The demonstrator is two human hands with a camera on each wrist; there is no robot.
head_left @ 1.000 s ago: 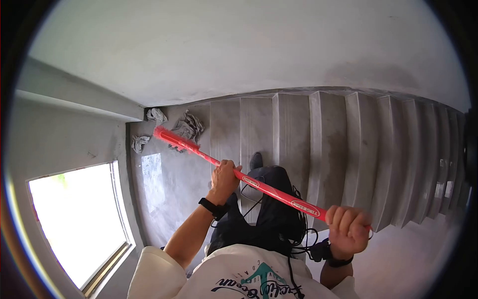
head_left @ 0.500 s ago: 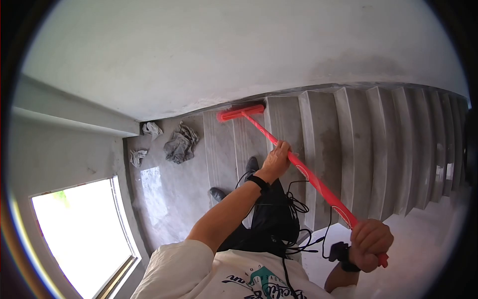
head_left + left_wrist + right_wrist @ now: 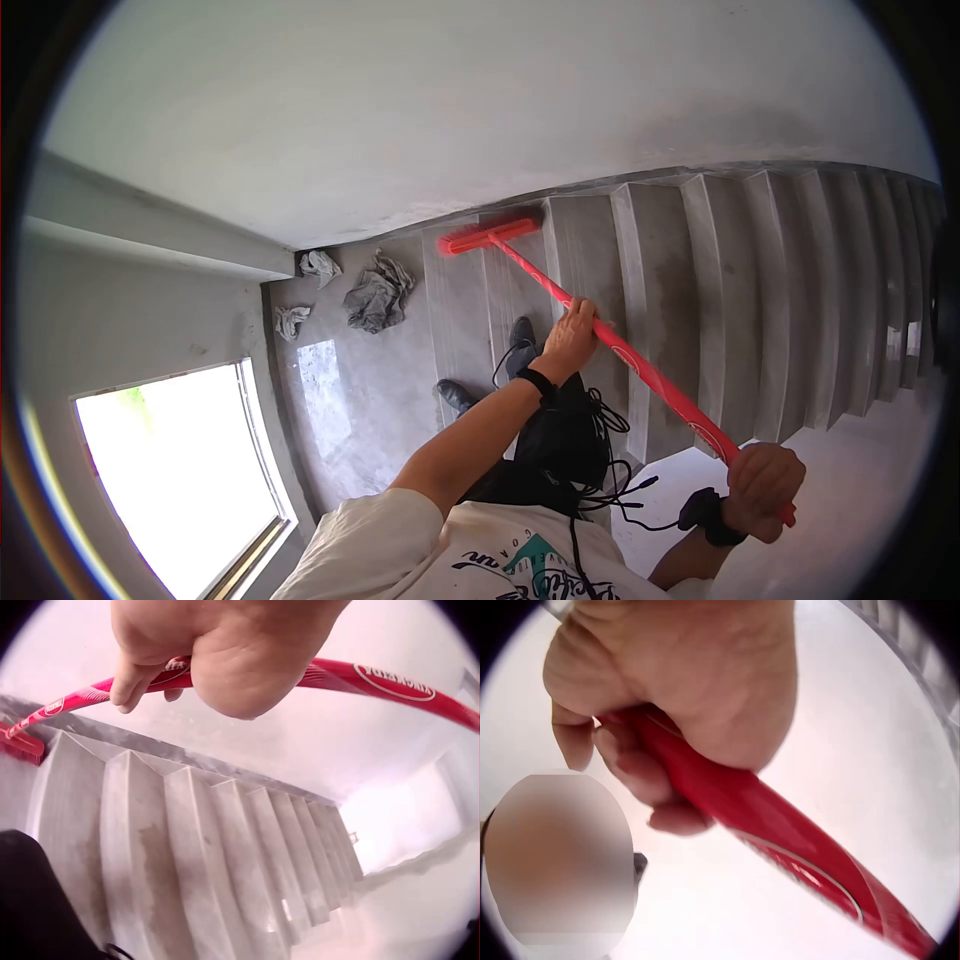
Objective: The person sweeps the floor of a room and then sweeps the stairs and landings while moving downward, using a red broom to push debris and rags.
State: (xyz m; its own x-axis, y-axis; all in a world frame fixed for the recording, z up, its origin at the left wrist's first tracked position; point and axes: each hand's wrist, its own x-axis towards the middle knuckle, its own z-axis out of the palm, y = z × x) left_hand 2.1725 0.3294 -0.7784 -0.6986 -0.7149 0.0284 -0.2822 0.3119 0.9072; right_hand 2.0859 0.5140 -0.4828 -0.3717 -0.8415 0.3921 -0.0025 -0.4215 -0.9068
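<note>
A red broom lies slantwise across the head view, its head (image 3: pixel 489 236) down on a stair by the foot of the wall. My left hand (image 3: pixel 574 335) grips the middle of the red handle (image 3: pixel 645 372); in the left wrist view the left hand (image 3: pixel 232 652) wraps over the handle (image 3: pixel 390 682). Near the handle's top end, my right hand (image 3: pixel 766 490) holds it. The right wrist view shows the right hand (image 3: pixel 682 682) with its fingers curled round the thick red handle (image 3: pixel 780 825).
Grey stairs (image 3: pixel 727 290) run off to the right along a pale wall (image 3: pixel 480 100). Crumpled grey cloths (image 3: pixel 380 292) lie on the landing floor at the left, near a bright window (image 3: pixel 180 480). Black cables (image 3: pixel 610 485) hang by the legs, and two dark shoes (image 3: pixel 455 394) stand below.
The broom head has swung from over the landing cloths to the stair beside the wall. Both hands have shifted right, still holding the handle; little has changed over the last half second.
</note>
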